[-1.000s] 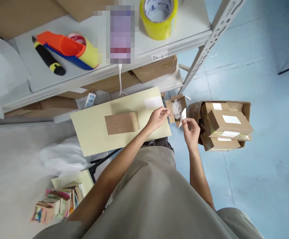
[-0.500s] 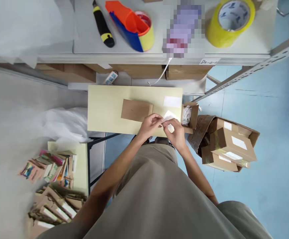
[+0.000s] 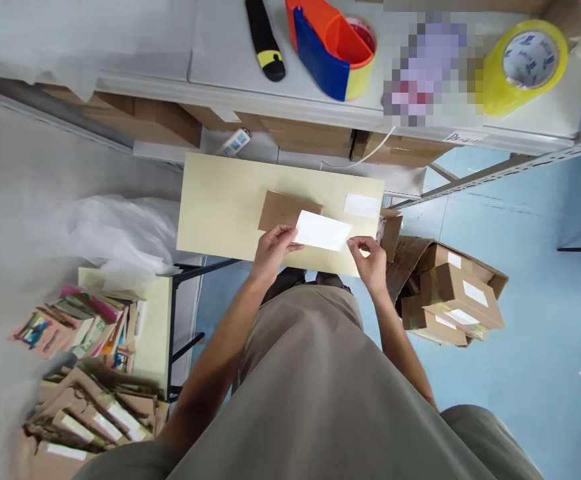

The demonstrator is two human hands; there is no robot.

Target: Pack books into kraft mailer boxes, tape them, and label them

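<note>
A blank white paper label (image 3: 323,231) is held out flat above the pale yellow table (image 3: 215,207). My left hand (image 3: 271,251) pinches its left end between thumb and fingers. At the label's right edge my right hand (image 3: 369,261) is closed in a pinch, fingertips on the edge. Behind the label, a small brown cardboard box (image 3: 286,207) lies on the table, partly covered by it. A second white paper (image 3: 361,205) lies near the table's far right corner.
Above stands a shelf (image 3: 145,67) with a utility knife (image 3: 265,43), a tape dispenser (image 3: 328,53) and a yellow tape roll (image 3: 525,67). Packed cartons (image 3: 463,290) stand right, on the floor. Left are plastic wrap (image 3: 125,230), booklets (image 3: 85,327) and flattened cardboard (image 3: 95,407).
The white label, folded up between both hands before, is now spread flat. My left hand has moved left and my right hand right. The camera view has shifted and tilted.
</note>
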